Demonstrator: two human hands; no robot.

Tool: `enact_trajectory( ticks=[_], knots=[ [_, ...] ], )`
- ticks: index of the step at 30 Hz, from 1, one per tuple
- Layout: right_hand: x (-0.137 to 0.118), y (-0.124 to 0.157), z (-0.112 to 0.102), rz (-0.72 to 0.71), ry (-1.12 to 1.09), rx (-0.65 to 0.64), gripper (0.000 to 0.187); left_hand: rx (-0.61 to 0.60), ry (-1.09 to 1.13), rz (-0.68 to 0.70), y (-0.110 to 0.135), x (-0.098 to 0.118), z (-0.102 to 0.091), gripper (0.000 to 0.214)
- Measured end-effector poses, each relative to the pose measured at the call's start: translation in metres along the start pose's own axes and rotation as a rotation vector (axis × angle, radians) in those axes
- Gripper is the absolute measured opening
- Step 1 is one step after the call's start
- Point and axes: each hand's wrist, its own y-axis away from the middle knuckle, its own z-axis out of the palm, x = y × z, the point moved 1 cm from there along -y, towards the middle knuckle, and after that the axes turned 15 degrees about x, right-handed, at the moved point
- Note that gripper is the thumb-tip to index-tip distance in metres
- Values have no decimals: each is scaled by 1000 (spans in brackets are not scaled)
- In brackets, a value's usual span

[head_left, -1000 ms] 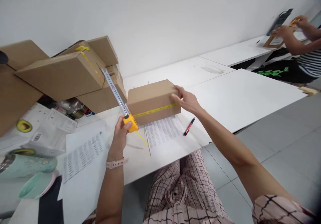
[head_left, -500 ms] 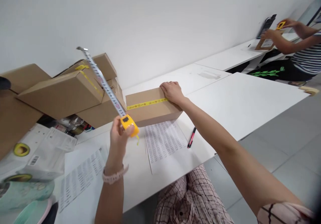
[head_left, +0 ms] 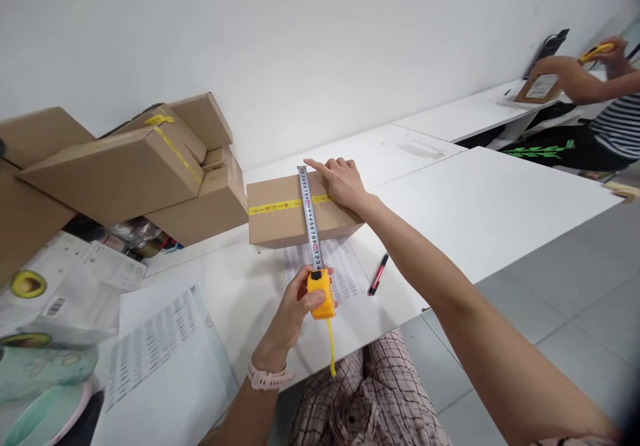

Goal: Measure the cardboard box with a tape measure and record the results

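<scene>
A small brown cardboard box (head_left: pixel 277 223) with a strip of yellow tape lies on the white table (head_left: pixel 475 199). My left hand (head_left: pixel 295 309) is closed round a yellow tape measure (head_left: pixel 321 293). Its blade (head_left: pixel 309 213) runs away from me across the top of the box to the far edge. My right hand (head_left: pixel 340 181) rests on the box top beside the blade, fingers stretched out, fingertips near the blade's end. A printed sheet (head_left: pixel 327 269) lies under the tape measure, and a red and black pen (head_left: pixel 378 275) lies to its right.
Several larger cardboard boxes (head_left: pixel 115 166) are piled at the left. White product boxes with an avocado picture (head_left: pixel 45 293) and another printed sheet (head_left: pixel 150 339) lie at the near left. At the far right another person (head_left: pixel 600 93) handles a box on another table.
My left hand swung the tape measure from the left, blade in the air, down in front of the box. The blade now lies across the box top. My right hand stayed on the box.
</scene>
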Motion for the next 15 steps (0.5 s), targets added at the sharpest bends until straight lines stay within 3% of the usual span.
enact_trajectory(
  ticks=[8, 15],
  knots=[
    [3, -4, 3, -45, -18, -13, 63, -44, 32, -23, 9, -13, 0, 54],
    [5, -5, 9, -53, 12, -8, 56, -137, 80, -13, 0, -21, -11, 61]
  ],
)
